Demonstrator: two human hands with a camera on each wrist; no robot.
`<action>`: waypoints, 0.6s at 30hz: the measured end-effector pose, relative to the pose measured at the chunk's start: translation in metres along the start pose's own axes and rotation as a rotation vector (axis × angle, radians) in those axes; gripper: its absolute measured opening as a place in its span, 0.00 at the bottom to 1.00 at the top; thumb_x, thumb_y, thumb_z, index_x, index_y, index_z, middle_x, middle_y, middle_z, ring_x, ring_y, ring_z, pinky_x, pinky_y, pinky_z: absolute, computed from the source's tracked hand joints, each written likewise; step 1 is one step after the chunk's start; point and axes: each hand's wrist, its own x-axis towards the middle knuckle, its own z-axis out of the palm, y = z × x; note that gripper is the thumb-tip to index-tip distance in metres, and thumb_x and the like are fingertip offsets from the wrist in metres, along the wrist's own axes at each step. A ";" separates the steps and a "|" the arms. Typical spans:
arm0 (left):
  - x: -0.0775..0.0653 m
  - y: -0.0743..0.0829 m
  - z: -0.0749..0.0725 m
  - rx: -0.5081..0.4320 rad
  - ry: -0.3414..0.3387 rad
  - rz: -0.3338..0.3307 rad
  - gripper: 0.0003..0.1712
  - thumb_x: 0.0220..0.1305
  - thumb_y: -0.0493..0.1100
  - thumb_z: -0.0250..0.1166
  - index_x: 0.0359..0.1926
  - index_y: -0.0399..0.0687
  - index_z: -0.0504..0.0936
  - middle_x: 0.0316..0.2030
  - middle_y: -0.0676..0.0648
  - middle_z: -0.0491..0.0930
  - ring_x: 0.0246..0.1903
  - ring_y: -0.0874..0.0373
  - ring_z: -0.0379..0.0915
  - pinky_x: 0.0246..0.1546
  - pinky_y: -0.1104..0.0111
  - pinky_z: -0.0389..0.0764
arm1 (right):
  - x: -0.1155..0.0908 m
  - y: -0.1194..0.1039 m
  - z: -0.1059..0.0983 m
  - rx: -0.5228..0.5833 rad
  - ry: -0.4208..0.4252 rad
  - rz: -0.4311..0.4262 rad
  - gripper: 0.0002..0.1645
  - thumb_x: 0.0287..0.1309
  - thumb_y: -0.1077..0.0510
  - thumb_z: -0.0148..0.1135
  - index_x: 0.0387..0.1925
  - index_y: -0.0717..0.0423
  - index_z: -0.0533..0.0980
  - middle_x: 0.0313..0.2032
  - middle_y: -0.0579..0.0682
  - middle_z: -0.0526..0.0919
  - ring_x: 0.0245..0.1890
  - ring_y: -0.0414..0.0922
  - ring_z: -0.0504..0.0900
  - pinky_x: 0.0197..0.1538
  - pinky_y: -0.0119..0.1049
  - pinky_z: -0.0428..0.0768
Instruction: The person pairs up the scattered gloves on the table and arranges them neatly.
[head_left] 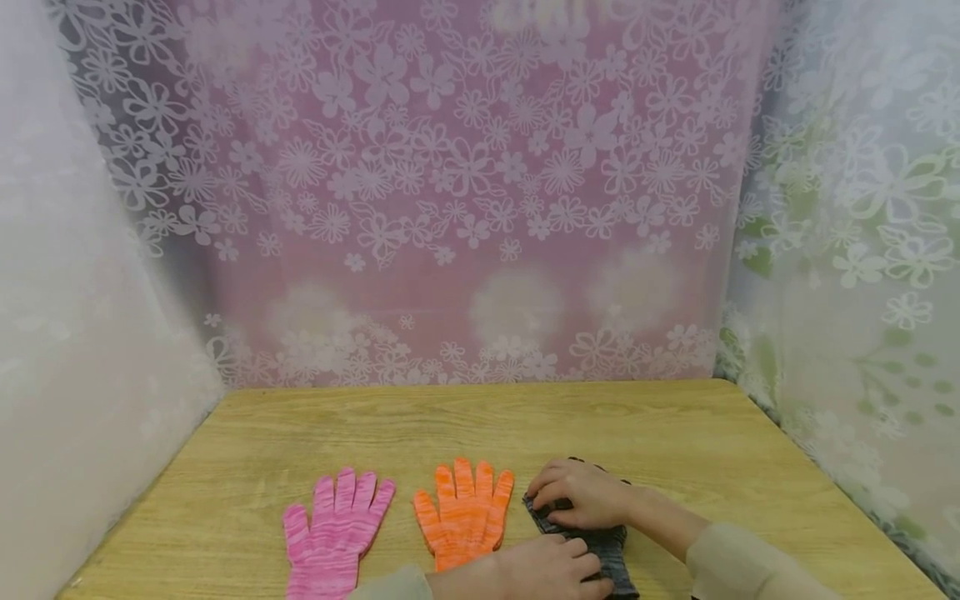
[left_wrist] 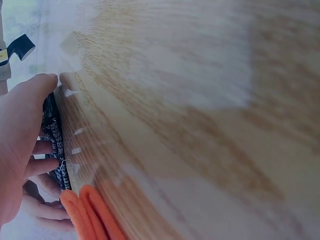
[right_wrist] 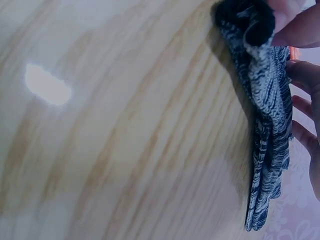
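A dark grey and black knitted glove lies on the wooden table, its cuff toward me. My right hand reaches over the glove from the right, fingers bent around its left part and hiding much of it. Lower down, my left hand rests on the glove near its cuff. Seen from the left wrist, the left thumb and fingers lie along the knit. In the right wrist view the glove's near end is bunched up, with fingertips against it.
To the left, an orange glove lies palm-down or palm-up with fingers spread, its cuff behind my left arm. Farther left lies a pink glove. Flowered curtains stand behind and beside the wooden table.
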 end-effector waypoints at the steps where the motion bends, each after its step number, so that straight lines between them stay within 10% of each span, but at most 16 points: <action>1: 0.000 0.000 -0.001 -0.003 -0.007 -0.002 0.21 0.69 0.56 0.50 0.58 0.58 0.73 0.45 0.59 0.74 0.42 0.70 0.68 0.43 0.85 0.67 | 0.000 0.000 -0.001 0.018 0.015 0.005 0.10 0.55 0.60 0.64 0.41 0.50 0.82 0.46 0.45 0.81 0.46 0.41 0.76 0.48 0.37 0.76; 8: 0.001 -0.001 -0.004 -0.031 -0.056 -0.014 0.22 0.70 0.57 0.48 0.60 0.58 0.72 0.49 0.60 0.74 0.43 0.71 0.68 0.41 0.86 0.68 | -0.010 0.005 -0.010 0.018 0.154 -0.011 0.09 0.51 0.64 0.66 0.36 0.53 0.83 0.40 0.47 0.82 0.42 0.41 0.77 0.44 0.34 0.76; 18: 0.001 -0.001 -0.007 -0.074 -0.127 -0.027 0.24 0.70 0.58 0.47 0.62 0.58 0.70 0.50 0.59 0.73 0.47 0.69 0.68 0.46 0.83 0.68 | -0.033 0.007 -0.012 -0.149 0.143 -0.009 0.09 0.50 0.60 0.68 0.36 0.51 0.83 0.39 0.46 0.83 0.38 0.41 0.77 0.41 0.34 0.76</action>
